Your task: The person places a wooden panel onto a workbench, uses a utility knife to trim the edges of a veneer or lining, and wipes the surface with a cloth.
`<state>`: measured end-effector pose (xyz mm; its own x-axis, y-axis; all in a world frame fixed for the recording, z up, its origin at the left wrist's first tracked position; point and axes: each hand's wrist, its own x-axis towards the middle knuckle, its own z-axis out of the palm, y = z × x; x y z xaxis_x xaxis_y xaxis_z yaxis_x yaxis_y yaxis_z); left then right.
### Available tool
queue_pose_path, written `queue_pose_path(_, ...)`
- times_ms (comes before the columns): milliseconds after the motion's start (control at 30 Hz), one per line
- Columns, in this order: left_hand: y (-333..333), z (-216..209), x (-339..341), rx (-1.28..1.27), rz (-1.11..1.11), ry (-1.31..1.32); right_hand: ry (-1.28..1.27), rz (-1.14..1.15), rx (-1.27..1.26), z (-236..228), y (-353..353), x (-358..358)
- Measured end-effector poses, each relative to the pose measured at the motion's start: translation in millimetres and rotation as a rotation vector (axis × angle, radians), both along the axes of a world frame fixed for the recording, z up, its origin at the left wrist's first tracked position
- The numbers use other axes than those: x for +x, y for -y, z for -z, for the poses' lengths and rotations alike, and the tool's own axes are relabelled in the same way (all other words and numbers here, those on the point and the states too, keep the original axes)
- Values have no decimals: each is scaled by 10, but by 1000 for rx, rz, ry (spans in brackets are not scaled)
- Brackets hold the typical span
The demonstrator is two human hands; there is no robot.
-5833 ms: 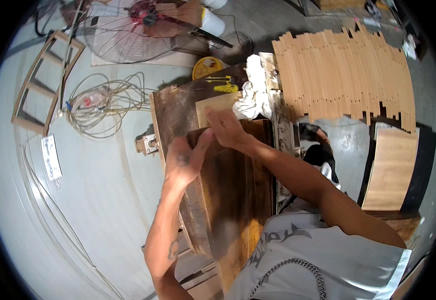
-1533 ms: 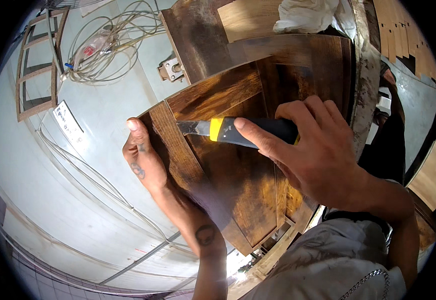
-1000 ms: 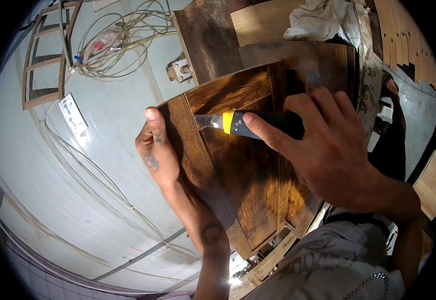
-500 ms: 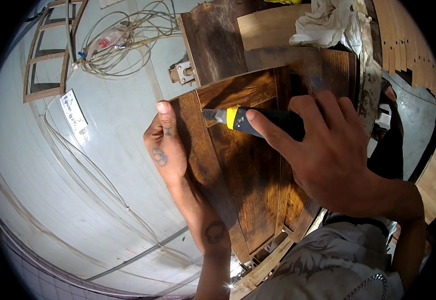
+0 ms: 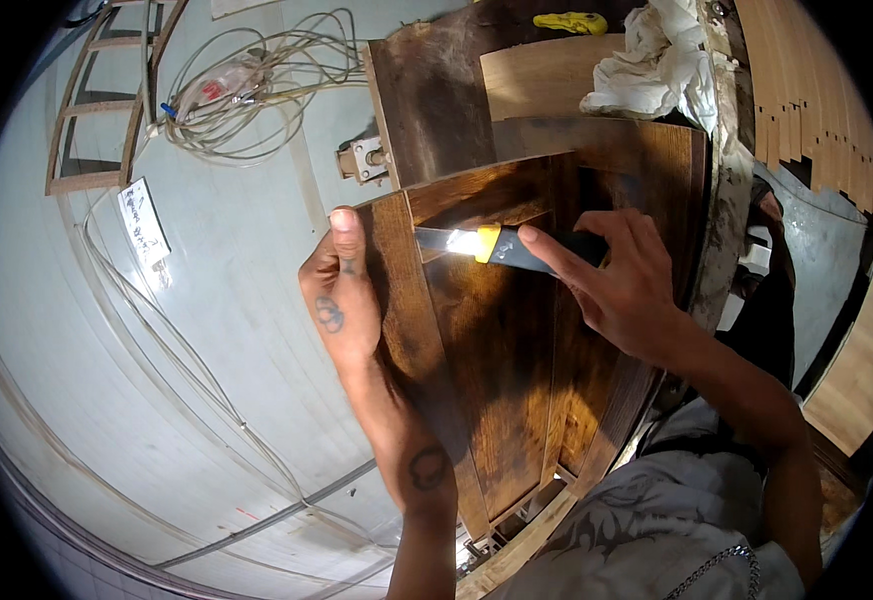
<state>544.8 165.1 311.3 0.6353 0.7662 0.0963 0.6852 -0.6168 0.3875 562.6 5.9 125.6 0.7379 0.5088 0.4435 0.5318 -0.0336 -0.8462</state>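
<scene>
A dark brown stained wooden panel (image 5: 497, 370) with raised framing strips stands tilted before me. My left hand (image 5: 345, 290) grips its left edge, thumb laid along the edge and the other fingers hidden behind. My right hand (image 5: 629, 285) is closed around a flat-bladed hand tool (image 5: 512, 249) with a black handle and yellow collar; whether it is a chisel or a knife I cannot tell. Its shiny blade points left and its tip meets the panel near the upper left framing joint. The index finger stretches along the handle.
Coiled pale hose (image 5: 247, 100) lies on the light floor, near a ladder-like wooden frame (image 5: 102, 105). Behind the panel are a metal bracket (image 5: 365, 160), a curved plywood piece (image 5: 547, 80), a crumpled white cloth (image 5: 652, 70) and a yellow object (image 5: 570, 22). Slatted wood sheets (image 5: 817, 90) stand right.
The view has shifted slightly. My right hand sits lower, closer to the panel, and the blade lies flatter and catches bright light. My left hand keeps its hold on the edge.
</scene>
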Motion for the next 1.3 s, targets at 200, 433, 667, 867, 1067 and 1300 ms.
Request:
queue_pose_path(200, 6, -31, 19, -32, 12, -34, 76, 73, -106, -193, 158, 207)
queue_pose_path(433, 16, -60, 32, -15, -25, -53, -893, 140, 347, -37, 191, 495)
queue_pose_path(667, -80, -85, -59, 89, 35, -88, -834, -70, 241, -372, -257, 140)
queue_pose_path(867, 8, -42, -39, -47, 11, 23, -837, -179, -160, -399, -69, 226)
queue_pose_path(1067, -18, -107, 51, 3, 67, -18, -407, 11, -270, -48, 155, 205)
queue_pose_path(1300, -64, -208, 54, 22, 33, -185, 54, 91, -359, 141, 288, 786)
